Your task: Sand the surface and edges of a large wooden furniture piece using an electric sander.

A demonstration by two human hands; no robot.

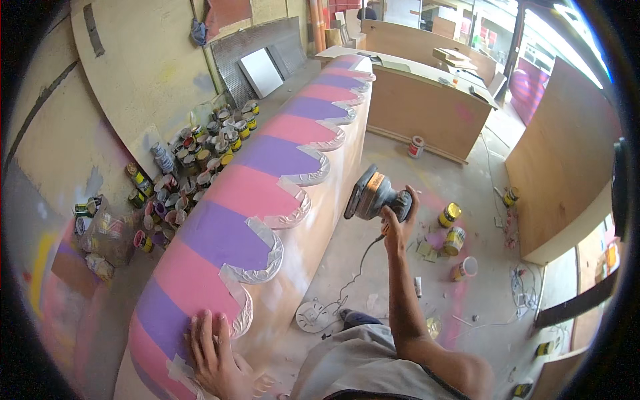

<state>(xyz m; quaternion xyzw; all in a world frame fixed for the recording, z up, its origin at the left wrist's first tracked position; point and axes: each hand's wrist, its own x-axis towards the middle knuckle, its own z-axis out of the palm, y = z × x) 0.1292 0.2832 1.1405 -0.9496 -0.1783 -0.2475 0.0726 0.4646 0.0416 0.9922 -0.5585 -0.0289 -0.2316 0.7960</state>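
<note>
My right hand (402, 215) is wrapped round the rear of a dark electric sander (375, 195) with an orange label, held up in the air. Its pad faces left, apart from the long counter-like piece (257, 190) beside it. That piece has a rounded top painted in pink and purple stripes. Along its scalloped edge runs crumpled masking tape (263, 270), above a bare wood-coloured side. My left hand (215, 360) lies on the near end of the striped top, fingers stretched out, holding nothing. The sander's cord (360, 270) hangs toward the floor.
Many paint cans (200, 157) crowd the floor by the left wall. Other cans (455, 241) stand on the right. A white-topped wooden counter (413, 97) crosses the back, and a large curved panel (567, 160) leans at right. A white disc (313, 316) lies near my foot.
</note>
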